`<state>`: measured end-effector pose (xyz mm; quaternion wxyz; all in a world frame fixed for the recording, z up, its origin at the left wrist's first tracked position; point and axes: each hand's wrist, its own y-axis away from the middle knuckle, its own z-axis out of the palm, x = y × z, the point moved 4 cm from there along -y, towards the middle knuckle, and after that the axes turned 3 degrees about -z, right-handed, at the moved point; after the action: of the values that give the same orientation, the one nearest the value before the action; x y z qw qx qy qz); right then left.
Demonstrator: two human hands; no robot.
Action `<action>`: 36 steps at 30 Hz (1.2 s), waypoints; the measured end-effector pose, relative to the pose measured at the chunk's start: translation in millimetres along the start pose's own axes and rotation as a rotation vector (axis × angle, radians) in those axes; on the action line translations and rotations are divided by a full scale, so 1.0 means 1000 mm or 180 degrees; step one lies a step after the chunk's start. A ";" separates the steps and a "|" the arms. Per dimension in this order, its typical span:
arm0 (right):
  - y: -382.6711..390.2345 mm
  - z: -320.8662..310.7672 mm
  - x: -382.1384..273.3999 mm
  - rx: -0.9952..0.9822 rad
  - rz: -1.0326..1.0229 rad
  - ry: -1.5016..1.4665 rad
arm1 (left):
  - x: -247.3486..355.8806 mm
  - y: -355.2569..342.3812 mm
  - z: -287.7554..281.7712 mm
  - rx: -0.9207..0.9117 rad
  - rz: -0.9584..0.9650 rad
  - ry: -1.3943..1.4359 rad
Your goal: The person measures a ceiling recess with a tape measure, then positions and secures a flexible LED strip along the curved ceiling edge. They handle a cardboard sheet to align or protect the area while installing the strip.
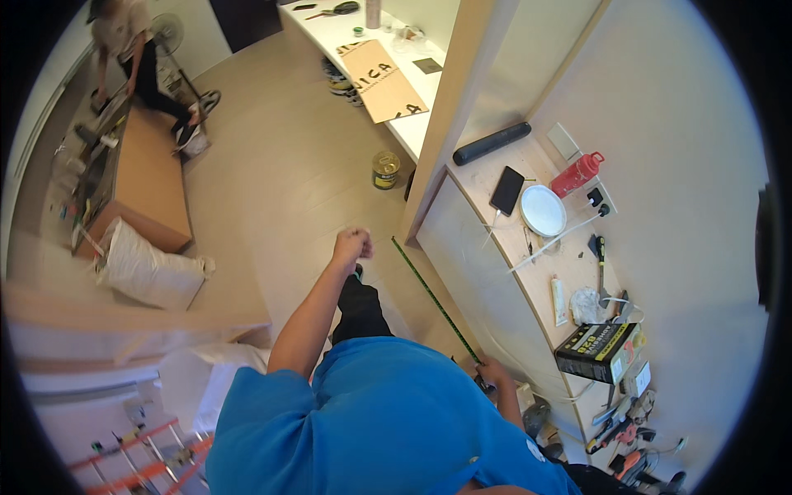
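My right hand [495,374] grips a tape measure [484,384], whose case is mostly hidden by the fingers and my body. Its green blade [431,293] runs out forward and to the left, along the side of the wooden counter. The blade's free end lies just right of my left hand [353,246]. That hand is held out in front of me with the fingers curled in a loose fist, apart from the blade; nothing shows in it.
The counter [540,285] at right carries a phone [506,190], a white lid [543,210], a red bottle [577,173], a black box [600,352] and several tools. A can [385,170] stands on the floor. At far left, a person [136,58] is beside a wooden cabinet [148,181].
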<state>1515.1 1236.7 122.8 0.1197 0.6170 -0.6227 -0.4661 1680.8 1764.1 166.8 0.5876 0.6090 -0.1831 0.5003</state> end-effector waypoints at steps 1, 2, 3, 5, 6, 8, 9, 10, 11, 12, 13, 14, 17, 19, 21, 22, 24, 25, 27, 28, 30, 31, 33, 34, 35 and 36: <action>0.003 0.001 -0.013 0.0037 0.0118 -0.0021 | 0.018 -0.037 -0.003 0.0141 0.0069 0.0143; 0.005 0.007 -0.026 0.0159 0.0214 -0.0270 | 0.039 -0.077 -0.002 0.0246 0.0127 0.0248; 0.005 0.014 -0.037 0.0273 0.0309 -0.0511 | 0.060 -0.119 -0.003 0.0336 0.0095 0.0424; 0.001 0.038 -0.054 0.0225 0.0541 -0.1109 | 0.097 -0.204 -0.007 0.0420 0.0064 0.0731; -0.005 0.057 -0.049 0.0088 0.0687 -0.1463 | 0.113 -0.245 -0.009 0.0389 0.0056 0.0881; -0.012 0.076 -0.090 -0.0047 0.0979 -0.1572 | 0.131 -0.336 -0.022 0.0399 -0.0064 0.0910; -0.005 0.077 -0.124 -0.0039 0.1169 -0.1360 | 0.141 -0.371 -0.023 0.0392 -0.0117 0.0911; 0.001 0.073 -0.155 -0.0034 0.1384 -0.1136 | 0.152 -0.396 -0.020 0.0443 -0.0216 0.0778; 0.004 0.085 -0.169 0.0110 0.1114 -0.1398 | 0.163 -0.414 -0.015 0.0489 -0.0324 0.0648; 0.007 0.094 -0.176 0.0098 0.1264 -0.1523 | 0.173 -0.430 -0.012 0.0539 -0.0426 0.0523; 0.013 0.091 -0.199 0.0083 0.1387 -0.1673 | 0.187 -0.445 -0.008 0.0410 -0.0451 0.0614; 0.021 0.091 -0.223 0.0058 0.1530 -0.1834 | 0.198 -0.455 -0.004 0.0282 -0.0501 0.0693; 0.036 0.106 -0.264 0.0322 0.1744 -0.2408 | 0.217 -0.476 0.007 0.0251 -0.0561 0.0760; 0.048 0.119 -0.292 0.0405 0.1905 -0.2771 | 0.223 -0.490 0.010 0.0341 -0.0534 0.0752; 0.054 0.150 -0.292 0.0505 0.1928 -0.2864 | 0.226 -0.499 0.013 0.0421 -0.0491 0.0750; 0.057 0.160 -0.300 0.0508 0.1922 -0.2888 | 0.229 -0.504 0.013 0.0411 -0.0496 0.0674; 0.062 0.177 -0.313 0.0515 0.1892 -0.2928 | 0.235 -0.511 0.012 0.0399 -0.0490 0.0532; 0.063 0.190 -0.310 0.0513 0.1827 -0.2906 | 0.237 -0.512 0.013 0.0331 -0.0485 0.0570; 0.062 0.211 -0.306 0.0416 0.1914 -0.3036 | 0.250 -0.508 0.015 0.0209 -0.0444 0.0661; 0.061 0.221 -0.300 0.0359 0.1933 -0.3090 | 0.257 -0.507 0.012 0.0141 -0.0375 0.0783; 0.055 0.239 -0.288 0.0409 0.1769 -0.3091 | 0.274 -0.501 0.003 0.0002 -0.0224 0.1039; 0.048 0.241 -0.286 0.0416 0.1751 -0.3112 | 0.286 -0.496 0.002 -0.0118 -0.0135 0.1068; 0.037 0.242 -0.278 0.0456 0.1675 -0.3164 | 0.310 -0.483 -0.006 -0.0339 0.0048 0.1137; 0.030 0.243 -0.273 0.0537 0.1565 -0.3130 | 0.323 -0.471 -0.010 -0.0482 0.0234 0.1068; 0.024 0.243 -0.267 0.0612 0.1454 -0.3090 | 0.336 -0.458 -0.016 -0.0617 0.0418 0.0999; 0.020 0.243 -0.260 0.0682 0.1343 -0.3047 | 0.348 -0.444 -0.024 -0.0743 0.0600 0.0927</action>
<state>1380.6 1567.0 118.0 -0.1502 0.2055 -0.7624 -0.5949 2181.7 2020.8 212.9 0.6251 0.4382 -0.2090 0.6112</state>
